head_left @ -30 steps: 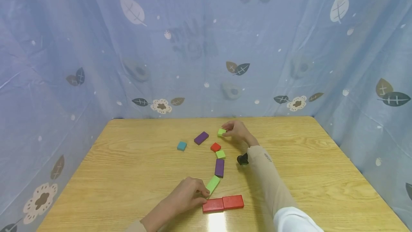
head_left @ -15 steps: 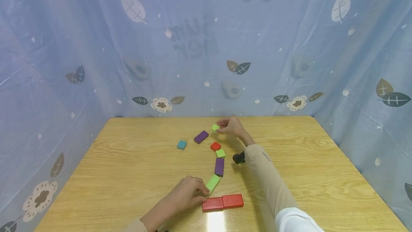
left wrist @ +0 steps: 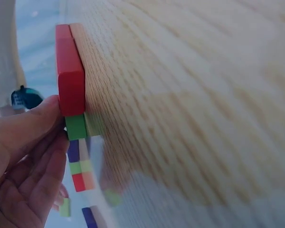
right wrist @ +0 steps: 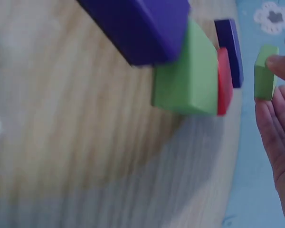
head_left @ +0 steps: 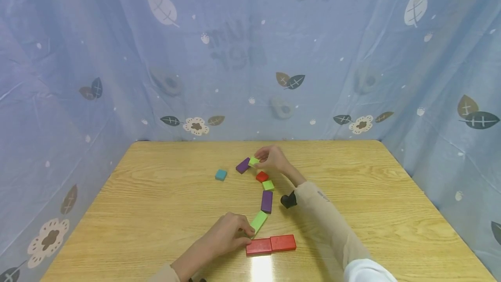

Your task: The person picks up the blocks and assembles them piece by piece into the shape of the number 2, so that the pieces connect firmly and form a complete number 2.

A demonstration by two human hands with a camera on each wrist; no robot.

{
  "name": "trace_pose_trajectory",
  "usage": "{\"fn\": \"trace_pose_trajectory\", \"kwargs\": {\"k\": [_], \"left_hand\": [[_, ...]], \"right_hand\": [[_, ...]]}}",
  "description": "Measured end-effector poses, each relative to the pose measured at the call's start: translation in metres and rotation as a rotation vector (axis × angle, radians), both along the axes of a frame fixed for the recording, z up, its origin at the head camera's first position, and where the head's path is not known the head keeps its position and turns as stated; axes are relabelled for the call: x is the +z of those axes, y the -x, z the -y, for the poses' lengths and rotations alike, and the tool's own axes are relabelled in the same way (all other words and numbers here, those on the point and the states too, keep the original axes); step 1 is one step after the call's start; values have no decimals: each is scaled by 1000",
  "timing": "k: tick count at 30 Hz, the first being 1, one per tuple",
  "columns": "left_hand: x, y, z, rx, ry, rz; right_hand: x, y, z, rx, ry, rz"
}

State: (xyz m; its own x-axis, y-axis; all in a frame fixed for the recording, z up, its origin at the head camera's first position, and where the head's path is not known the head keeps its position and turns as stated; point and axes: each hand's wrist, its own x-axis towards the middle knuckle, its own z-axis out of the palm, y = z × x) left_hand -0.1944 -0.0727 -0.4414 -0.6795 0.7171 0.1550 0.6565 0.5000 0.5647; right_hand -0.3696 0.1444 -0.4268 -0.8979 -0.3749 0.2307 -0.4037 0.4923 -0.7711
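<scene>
3 red blocks [head_left: 283,243], 3 green [head_left: 258,223], 2 purple [head_left: 267,201], 1 blue [head_left: 221,175]. Near table's far edge [head_left: 188,144], one green [head_left: 253,161] is being pinched by right hand [head_left: 274,159]; left hand [head_left: 228,235] is being held fingers-apart.

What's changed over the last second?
The right hand has moved left, carrying the small light green block it pinches toward the right end of the far purple block; the wrist views show the green block raised off the table. Nothing has been let go. The left hand stays at the left red block; the teal block and other blocks haven't moved.
</scene>
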Motion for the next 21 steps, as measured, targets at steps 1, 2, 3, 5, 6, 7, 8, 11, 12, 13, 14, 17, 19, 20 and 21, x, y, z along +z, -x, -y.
{"fn": "trace_pose_trajectory", "kwargs": {"k": [1,2,3,5,6,7,8,11,12,13,14,17,19,20,21], "left_hand": [[0,0,0,0,0,-1],[0,0,0,-1,0,-3],[0,0,0,-1,0,-6],[1,0,0,0,-1,-7],[1,0,0,0,-2,-7],[1,0,0,0,-3,-8],[1,-1,0,0,-3,-6],[1,-1,-1,0,-5,-1],[1,-1,-1,0,-4,0],[2,-1,-1,0,-4,4],[2,-1,-1,1,-4,7],[2,-1,-1,4,-2,12],[2,-1,-1,5,-3,12],[2,-1,-1,7,-2,11],[1,-1,-1,8,-2,12]], "right_hand": [[-1,-2,1,-7,-9,7],[-1,-3,3,-10,-21,12],[-1,-5,3,-9,-29,17],[-1,-8,4,3,-42,23],[-2,-9,5,10,-52,24],[-2,-10,5,17,-59,25],[-2,-10,5,24,-67,22],[-3,-11,5,49,-83,11],[-3,-11,5,54,-86,10],[-4,-10,6,59,-90,6],[-4,-10,6,64,-89,7],[-6,-10,7,61,-99,15],[-7,-11,7,56,-113,16],[-7,-11,8,52,-118,21],[-7,-11,8,50,-130,21]]}}
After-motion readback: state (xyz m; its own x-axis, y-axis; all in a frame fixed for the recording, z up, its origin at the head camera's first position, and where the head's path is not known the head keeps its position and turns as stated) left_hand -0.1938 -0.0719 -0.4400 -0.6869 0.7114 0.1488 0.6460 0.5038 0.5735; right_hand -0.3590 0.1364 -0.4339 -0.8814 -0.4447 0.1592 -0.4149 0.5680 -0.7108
